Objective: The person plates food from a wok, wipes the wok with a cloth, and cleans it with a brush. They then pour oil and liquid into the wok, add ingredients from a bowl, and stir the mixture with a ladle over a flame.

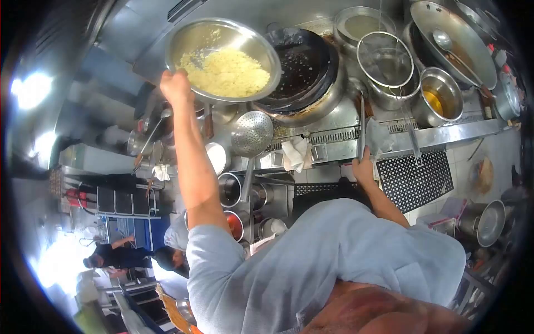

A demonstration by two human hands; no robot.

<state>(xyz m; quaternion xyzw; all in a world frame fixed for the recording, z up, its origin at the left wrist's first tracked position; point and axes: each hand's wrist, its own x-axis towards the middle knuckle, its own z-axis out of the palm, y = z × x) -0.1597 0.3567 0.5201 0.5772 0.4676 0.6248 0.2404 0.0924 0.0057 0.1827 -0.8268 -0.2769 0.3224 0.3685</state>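
Note:
My left hand is closed on the near left rim of a wide steel bowl. The bowl is tilted, and pale yellow, crumbly food lies in it. Just right of the bowl, a dark wok sits on the stove, with light specks on its surface. My right hand is closed round the lower end of a long metal utensil at the stove's front edge. The utensil's upper end lies near the wok's right side; its shape is hard to make out.
A wire strainer rests over a pot. Beside it stands a pot of yellow liquid, with a large wok and ladle behind. A perforated ladle lies below the bowl. A cloth hangs at the stove edge. People are at lower left.

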